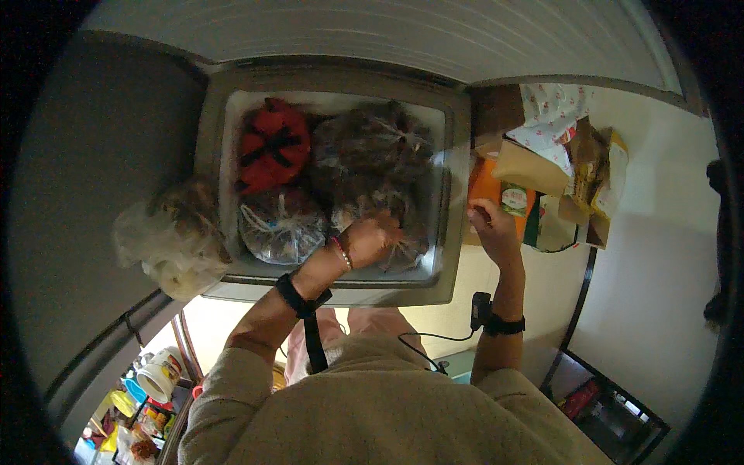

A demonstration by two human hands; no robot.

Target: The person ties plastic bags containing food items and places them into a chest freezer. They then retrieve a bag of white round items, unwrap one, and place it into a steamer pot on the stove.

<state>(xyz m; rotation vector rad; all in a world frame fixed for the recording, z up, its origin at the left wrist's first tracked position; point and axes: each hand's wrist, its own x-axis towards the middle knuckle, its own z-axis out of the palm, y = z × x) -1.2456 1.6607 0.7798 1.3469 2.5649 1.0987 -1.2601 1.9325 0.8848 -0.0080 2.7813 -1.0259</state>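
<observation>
An open chest freezer point(456, 256) stands before me, packed with plastic bags. My left hand point(372, 237) reaches inside with its fingers curled at a clear plastic bag point(404, 256) near the front right corner; blur hides whether it grips the bag. To its left lies a knotted clear bag point(282, 235). Behind that rests a red bundle point(276, 145) with crossed black straps. Large clear bags of dark contents point(378, 136) fill the back right. Just outside the freezer's right rim, my right hand point(493, 224) has curled fingers and nothing visible in them.
The raised lid point(378, 35) spans the top. Filled plastic bags point(177, 238) sit against the freezer's left rim. Cardboard boxes point(532, 165) and wrapping are piled at the right, beside a pale wall. A cable point(436, 335) runs from my right wrist device. Household goods point(145, 401) crowd the lower left.
</observation>
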